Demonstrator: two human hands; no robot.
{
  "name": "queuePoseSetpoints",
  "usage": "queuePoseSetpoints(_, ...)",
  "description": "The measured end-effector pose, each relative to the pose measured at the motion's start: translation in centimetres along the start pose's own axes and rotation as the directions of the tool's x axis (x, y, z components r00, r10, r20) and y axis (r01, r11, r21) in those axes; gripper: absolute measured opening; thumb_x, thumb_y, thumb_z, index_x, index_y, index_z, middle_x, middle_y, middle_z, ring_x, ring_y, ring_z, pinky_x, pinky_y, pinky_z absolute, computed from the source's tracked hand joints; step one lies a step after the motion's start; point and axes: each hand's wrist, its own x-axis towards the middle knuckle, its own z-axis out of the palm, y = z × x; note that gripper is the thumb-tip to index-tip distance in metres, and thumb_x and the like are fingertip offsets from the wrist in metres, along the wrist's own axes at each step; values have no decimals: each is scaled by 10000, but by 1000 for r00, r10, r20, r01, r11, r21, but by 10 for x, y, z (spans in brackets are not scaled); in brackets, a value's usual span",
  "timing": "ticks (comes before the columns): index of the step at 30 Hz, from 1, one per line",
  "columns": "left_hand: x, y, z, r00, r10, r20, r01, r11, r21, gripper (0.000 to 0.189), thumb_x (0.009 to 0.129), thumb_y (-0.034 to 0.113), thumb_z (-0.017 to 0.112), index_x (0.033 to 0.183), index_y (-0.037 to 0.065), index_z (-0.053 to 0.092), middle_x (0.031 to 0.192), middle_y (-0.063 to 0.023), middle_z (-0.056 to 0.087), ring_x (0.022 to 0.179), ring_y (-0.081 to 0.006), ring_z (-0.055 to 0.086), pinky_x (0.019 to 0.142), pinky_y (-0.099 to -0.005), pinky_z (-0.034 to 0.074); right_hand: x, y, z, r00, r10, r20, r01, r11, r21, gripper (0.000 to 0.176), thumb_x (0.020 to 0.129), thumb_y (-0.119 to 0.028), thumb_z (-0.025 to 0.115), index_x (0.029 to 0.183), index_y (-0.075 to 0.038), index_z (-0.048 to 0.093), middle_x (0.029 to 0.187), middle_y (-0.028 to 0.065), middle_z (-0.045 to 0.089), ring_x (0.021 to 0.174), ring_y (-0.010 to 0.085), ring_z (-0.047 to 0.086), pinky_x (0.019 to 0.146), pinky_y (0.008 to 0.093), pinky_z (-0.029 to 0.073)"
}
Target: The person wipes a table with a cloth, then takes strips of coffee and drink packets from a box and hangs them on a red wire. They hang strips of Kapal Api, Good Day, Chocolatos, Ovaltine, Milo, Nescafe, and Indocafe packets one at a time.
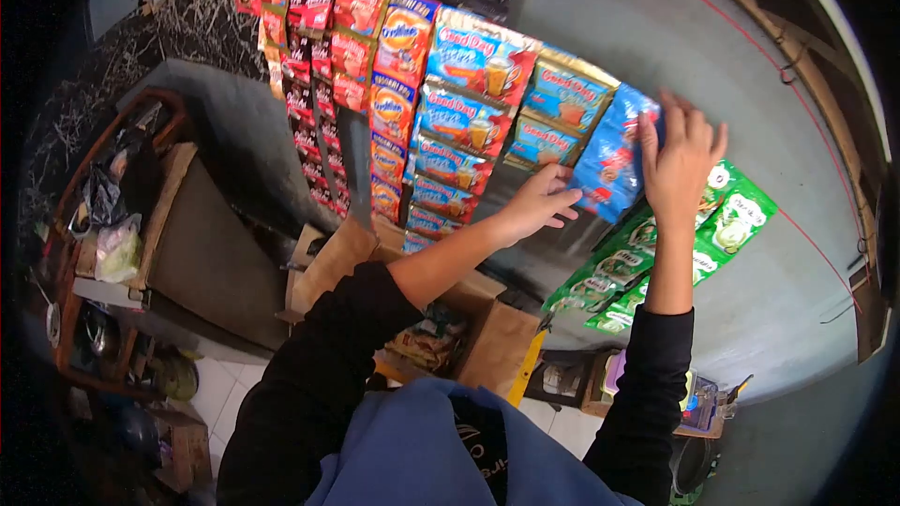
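Observation:
A blue packet with red and white print [611, 159] hangs at the right end of the row of sachets. My right hand [682, 161] grips its upper right edge, fingers bent along the side. My left hand [537, 209] is at its lower left edge, fingers apart and the tips close to or touching the packet; a firm hold is not visible. Just left of the packet hang light-blue Good Day sachets [547, 141]. Below and right, partly behind my right forearm, are green sachet strips [738, 220].
More strips hang leftward: Good Day Freeze sachets [461, 119], orange Ovaltine sachets [401, 37] and dark red ones [302, 103]. Below my arms stands an open cardboard box [502, 349] with packets inside. A red string [712, 9] crosses the grey wall. A wooden-framed shelf [70, 319] stands at left.

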Motion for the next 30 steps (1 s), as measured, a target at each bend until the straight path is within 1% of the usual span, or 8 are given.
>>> queuePoseSetpoints(4,-32,-15,-21,996,-87,37,85,996,40,416,817,311,529,1146,96,392,1034,-69,515,867,-162,543,733,-335,422,-31,-25,4,991,101,-90,-91,990,110,390,777,-267,545,1141,-134,497,1235,89,396,1119,251,391,950,530,140)
queuePoseSetpoints(8,-67,-39,-59,977,-198,76,183,968,173,329,849,222,486,1137,79,414,1126,-75,496,913,-153,528,774,-319,416,-84,-71,11,992,69,-104,-35,954,298,353,698,-165,586,1046,-116,552,1168,113,441,1073,264,406,940,494,193)
queuePoseSetpoints(12,-97,-138,-127,983,149,-105,-111,946,305,281,809,146,539,1063,47,470,1009,-65,541,897,-141,521,759,-264,420,-162,-137,36,998,-21,-67,55,823,566,270,624,-98,601,894,-94,604,998,97,520,884,273,482,811,443,347)
queuePoseSetpoints(16,-141,-195,-184,910,-86,-406,275,857,436,273,787,153,559,1030,47,494,967,-82,548,912,-204,536,787,-322,429,-242,-205,76,966,-142,216,-73,650,756,238,640,-87,596,877,-92,584,924,81,536,835,276,514,736,391,422)
queuePoseSetpoints(18,-164,-217,-202,829,-178,-530,472,731,494,264,788,152,551,1025,49,494,971,-95,547,930,-235,531,796,-347,427,-281,-236,95,700,-322,638,-320,657,683,178,671,-79,583,849,-72,572,879,115,534,823,297,527,694,394,436)
queuePoseSetpoints(21,-182,-237,-219,782,-343,-520,618,535,576,327,778,234,557,1047,61,493,1068,-118,506,994,-279,489,831,-400,396,-338,-266,119,389,-264,883,-572,682,456,220,704,-111,564,921,-75,548,872,126,515,824,311,528,698,402,447)
queuePoseSetpoints(25,-184,-260,-226,665,-554,-500,728,333,599,371,783,238,563,1088,56,456,1071,-144,487,1004,-295,469,872,-406,364,-393,-294,125,179,-26,984,-555,822,122,300,707,-123,571,997,-74,513,927,126,487,842,317,518,703,399,452)
queuePoseSetpoints(30,-186,-241,-202,535,-619,-575,780,101,617,487,788,215,544,1203,83,327,1187,-158,353,1092,-352,365,888,-469,331,-430,-311,98,142,306,941,-703,701,-122,399,710,-98,562,1091,-78,450,1031,148,416,979,326,434,758,414,431)
